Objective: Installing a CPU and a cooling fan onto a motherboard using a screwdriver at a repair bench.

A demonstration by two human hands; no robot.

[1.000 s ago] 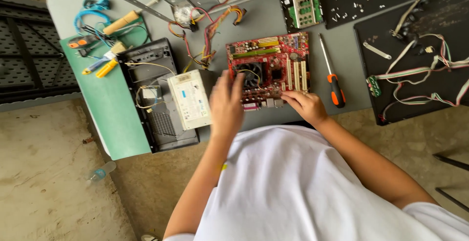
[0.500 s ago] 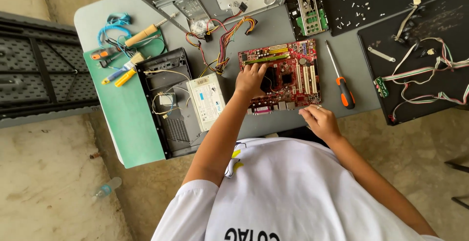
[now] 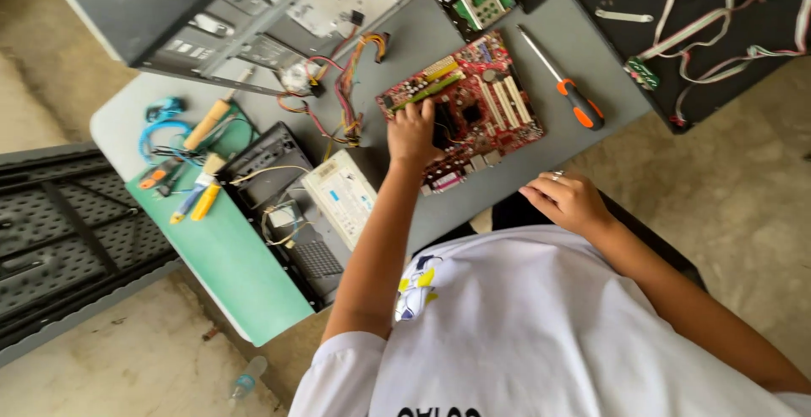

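Note:
A red motherboard [image 3: 490, 104] lies on the grey table [image 3: 422, 45]. My left hand [image 3: 412, 134] rests on the board's left part, fingers curled over its middle. Whether it grips anything there I cannot tell. My right hand [image 3: 568, 201] sits at the table's near edge, off the board, fingers loosely bent and holding nothing, a ring on one finger. An orange-handled screwdriver [image 3: 564, 83] lies just right of the board.
An open computer case [image 3: 228, 11] with coloured cables [image 3: 346, 87] stands at the back left. A white drive [image 3: 340, 197] on a black unit [image 3: 283, 214], a green mat [image 3: 228, 256] with hand tools [image 3: 190, 189], and black mats with ribbon cables [image 3: 718, 20] surround the board.
The view has swung and come closer. My right hand has left the motherboard and drawn back to the table's near edge. My left hand stays on the board.

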